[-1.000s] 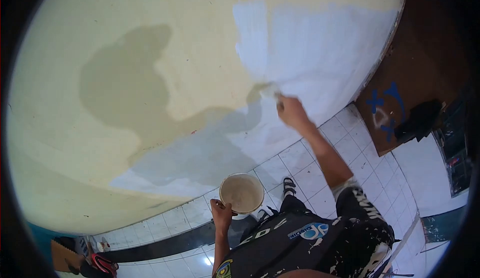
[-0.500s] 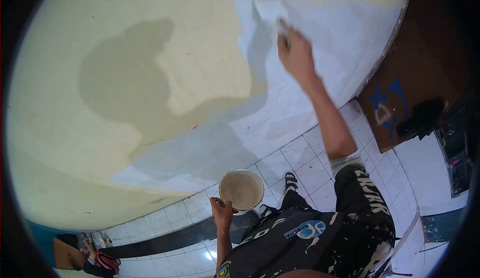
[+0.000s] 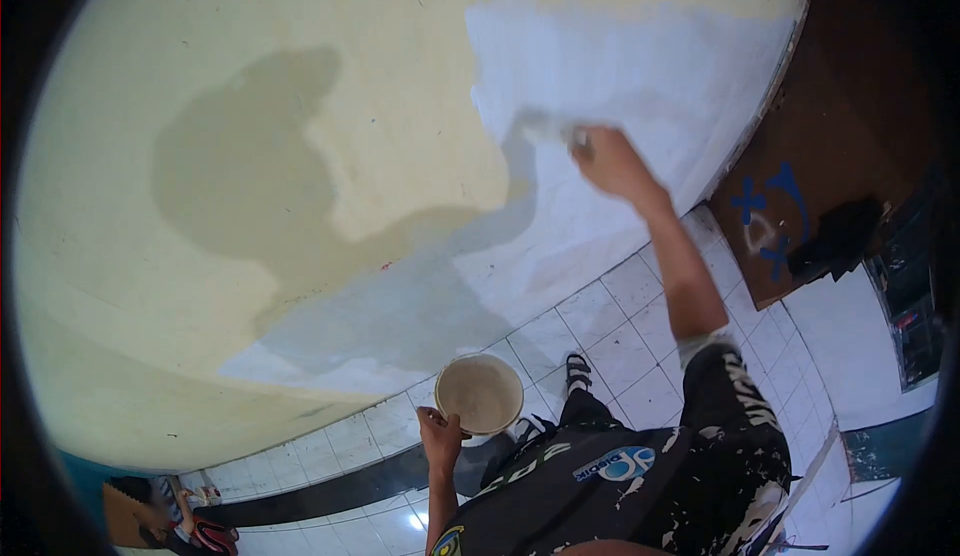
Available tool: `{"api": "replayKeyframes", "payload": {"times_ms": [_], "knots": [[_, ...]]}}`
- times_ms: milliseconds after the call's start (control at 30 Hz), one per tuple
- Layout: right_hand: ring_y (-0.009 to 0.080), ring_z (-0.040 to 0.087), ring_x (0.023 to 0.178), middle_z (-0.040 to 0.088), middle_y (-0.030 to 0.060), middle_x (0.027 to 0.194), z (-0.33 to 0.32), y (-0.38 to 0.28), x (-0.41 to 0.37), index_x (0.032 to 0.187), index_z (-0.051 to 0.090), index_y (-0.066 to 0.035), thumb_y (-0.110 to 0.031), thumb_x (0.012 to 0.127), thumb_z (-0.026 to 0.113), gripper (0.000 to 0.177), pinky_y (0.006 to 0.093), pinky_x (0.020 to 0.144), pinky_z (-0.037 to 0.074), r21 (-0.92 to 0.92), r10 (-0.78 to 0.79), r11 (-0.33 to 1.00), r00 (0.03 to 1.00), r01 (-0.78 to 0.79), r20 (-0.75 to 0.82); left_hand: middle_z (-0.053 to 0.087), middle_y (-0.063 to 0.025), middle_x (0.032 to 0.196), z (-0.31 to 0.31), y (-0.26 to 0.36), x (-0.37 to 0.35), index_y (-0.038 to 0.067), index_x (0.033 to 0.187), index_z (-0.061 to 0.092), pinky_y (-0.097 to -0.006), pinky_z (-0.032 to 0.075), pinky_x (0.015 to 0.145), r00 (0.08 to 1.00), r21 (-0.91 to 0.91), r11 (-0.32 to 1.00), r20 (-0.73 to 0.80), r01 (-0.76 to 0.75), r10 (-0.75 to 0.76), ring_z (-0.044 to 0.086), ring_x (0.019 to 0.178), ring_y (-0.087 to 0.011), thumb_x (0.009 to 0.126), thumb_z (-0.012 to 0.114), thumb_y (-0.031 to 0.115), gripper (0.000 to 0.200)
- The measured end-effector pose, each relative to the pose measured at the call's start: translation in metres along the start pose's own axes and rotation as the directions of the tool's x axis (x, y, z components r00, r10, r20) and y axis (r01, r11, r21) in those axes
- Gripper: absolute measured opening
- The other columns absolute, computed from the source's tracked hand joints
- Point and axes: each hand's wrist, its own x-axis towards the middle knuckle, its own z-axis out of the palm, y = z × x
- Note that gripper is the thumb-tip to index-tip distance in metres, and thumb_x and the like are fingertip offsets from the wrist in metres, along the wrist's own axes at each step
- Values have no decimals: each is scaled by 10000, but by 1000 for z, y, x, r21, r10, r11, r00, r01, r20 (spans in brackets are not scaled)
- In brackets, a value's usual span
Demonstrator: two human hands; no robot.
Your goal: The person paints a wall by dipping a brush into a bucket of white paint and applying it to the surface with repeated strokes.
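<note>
My right hand (image 3: 612, 163) is closed round the handle of a paintbrush (image 3: 545, 126), its bristles blurred against the wall. White paint (image 3: 640, 66) covers a broad patch around the brush, bordering the bare yellow wall (image 3: 400, 106) on its left. Down at waist height, my left hand (image 3: 440, 434) grips the rim of a round bucket (image 3: 480, 394), thumb inside the edge. Pale, whitish residue coats the inside of the bucket. My shadow falls over the yellow wall and part of the white patch.
White floor tiles (image 3: 625, 356) run along the foot of the wall, crossed by a dark strip (image 3: 350, 481). A brown panel with blue marks (image 3: 765, 211) and a black cloth (image 3: 840, 236) stands at the right. Another person (image 3: 190, 526) is at the lower left.
My right hand has brought the paintbrush down along the wall, from the top of the white patch to its middle. My left hand still holds the bucket in nearly the same place.
</note>
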Motion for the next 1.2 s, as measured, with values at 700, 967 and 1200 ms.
{"api": "replayKeyframes", "payload": {"times_ms": [700,967,1200], "knots": [[419,662,773,651,234,850,257,152,-132,1359,596,-82,-89,903,637,458,501,697,546,47,75,996,992,-70,-104,532,-93,769,-13,-35,6,-8,1023,420,-360,521,536,999,60,998,-49,-6,9,549,605,-164,844,641,63,293],[454,661,965,697,261,995,61,75,1,984,693,-6,-141,854,627,200,515,851,529,-63,53,997,999,-52,7,514,-84,777,-12,-38,14,-6,1021,410,-350,542,509,991,138,982,-4,-132,134,549,584,-155,839,635,41,293],[378,699,886,711,254,965,-64,-29,15,1210,668,3,-146,936,662,312,402,790,539,48,56,998,976,-47,-209,513,-92,796,8,-4,3,3,1024,381,-343,583,449,999,62,998,32,-32,30,594,575,-161,857,619,13,291]]}}
